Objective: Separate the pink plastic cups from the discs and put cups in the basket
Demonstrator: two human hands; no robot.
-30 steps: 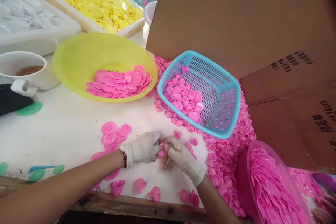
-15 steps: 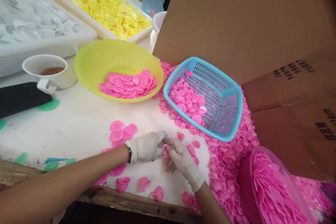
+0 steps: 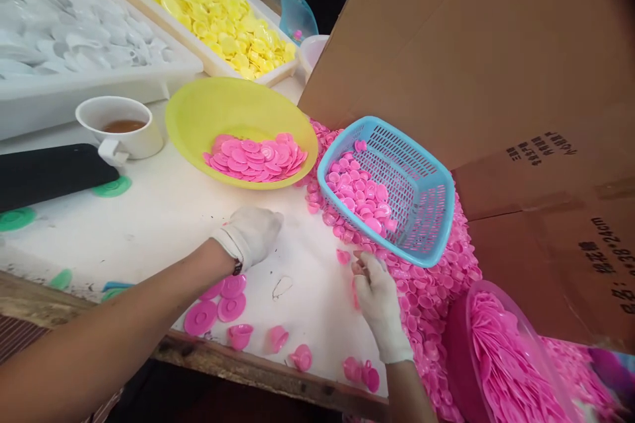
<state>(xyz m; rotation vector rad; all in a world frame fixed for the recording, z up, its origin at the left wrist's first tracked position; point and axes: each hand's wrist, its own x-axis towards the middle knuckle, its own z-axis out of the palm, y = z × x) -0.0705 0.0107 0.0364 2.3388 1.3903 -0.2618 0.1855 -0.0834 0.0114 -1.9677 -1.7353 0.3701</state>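
My left hand (image 3: 254, 232), in a white glove, rests low over the white tabletop with its fingers curled under. Whatever it may hold is hidden beneath it. Pink toy saucers (image 3: 231, 307) lie flat by its wrist. My gloved right hand (image 3: 380, 307) is at the edge of the heap of pink toy cups (image 3: 421, 304), fingers bent inward. A bit of pink (image 3: 354, 292) shows beside its fingers, but I cannot make out what it grips. A single pink toy cup (image 3: 342, 256) sits just left of its fingertips. Several more toy cups (image 3: 301, 357) stand along the front edge.
A blue basket (image 3: 436, 238) holds pink cups; a yellow bowl (image 3: 223, 102) holds pink saucers. At right are a pink tub (image 3: 461, 350) of flat pink pieces and a cardboard box (image 3: 446, 59). A mug of brown liquid (image 3: 141, 145) and a black object (image 3: 54, 172) are at left.
My hands have parted after meeting around a small pink piece. The left moved back and left over where saucers lay; the right moved right among the cups. The view shifted slightly.
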